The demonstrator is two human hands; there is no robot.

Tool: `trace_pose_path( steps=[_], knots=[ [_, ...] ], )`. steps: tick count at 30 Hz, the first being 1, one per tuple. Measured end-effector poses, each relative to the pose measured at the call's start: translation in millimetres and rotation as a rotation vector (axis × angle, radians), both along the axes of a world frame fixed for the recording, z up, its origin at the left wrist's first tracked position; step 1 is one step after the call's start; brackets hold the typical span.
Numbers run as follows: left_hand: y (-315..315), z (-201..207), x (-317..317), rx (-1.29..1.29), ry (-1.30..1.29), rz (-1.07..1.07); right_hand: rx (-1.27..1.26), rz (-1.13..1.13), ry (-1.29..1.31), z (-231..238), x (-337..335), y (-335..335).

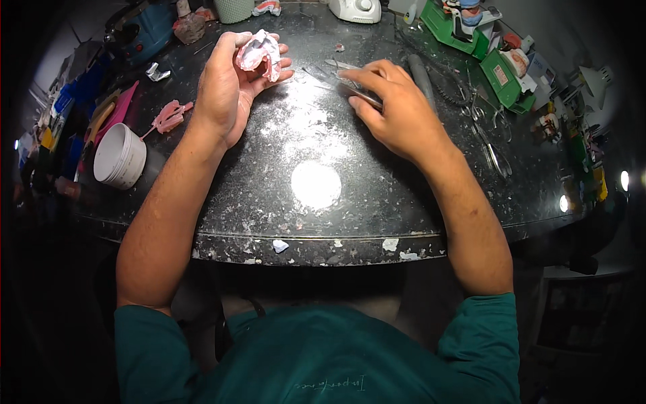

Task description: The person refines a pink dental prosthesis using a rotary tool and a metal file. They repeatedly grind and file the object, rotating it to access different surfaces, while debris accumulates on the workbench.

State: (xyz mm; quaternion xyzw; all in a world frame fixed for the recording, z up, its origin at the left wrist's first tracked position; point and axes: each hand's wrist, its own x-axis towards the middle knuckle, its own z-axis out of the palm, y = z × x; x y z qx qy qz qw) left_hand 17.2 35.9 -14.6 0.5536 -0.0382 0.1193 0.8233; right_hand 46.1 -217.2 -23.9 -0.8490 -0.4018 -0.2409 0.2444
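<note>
In my left hand point(225, 84), raised over the far left part of the bench, sits a horseshoe-shaped pink and white dental piece point(259, 54); my fingers curl around it from below. To the right, my right hand point(400, 101) is closed, thumb and fingers pinching a slim metal hand tool point(363, 97) low over the bench. The tool's far end is hard to make out among other thin metal instruments point(342, 64) lying just past my fingertips. A grey cylindrical handpiece point(421, 77) lies right beside my right hand.
A white tub point(120, 156) and a pink tray-like piece point(169, 117) are by my left forearm. Scissors-like metal tools point(488, 138) lie right of my right forearm. Green boxes point(506, 79) line the far right; a blue machine point(140, 32) stands far left. White scraps dot the bench edge point(323, 249).
</note>
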Motion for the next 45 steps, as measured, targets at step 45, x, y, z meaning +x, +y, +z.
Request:
trace_pose_path(
  steps=[45],
  knots=[
    [-8.5, 14.9, -13.2, -0.232, 0.009, -0.204, 0.920, -0.016, 1.338, 17.6, 62.9, -68.3]
  ],
)
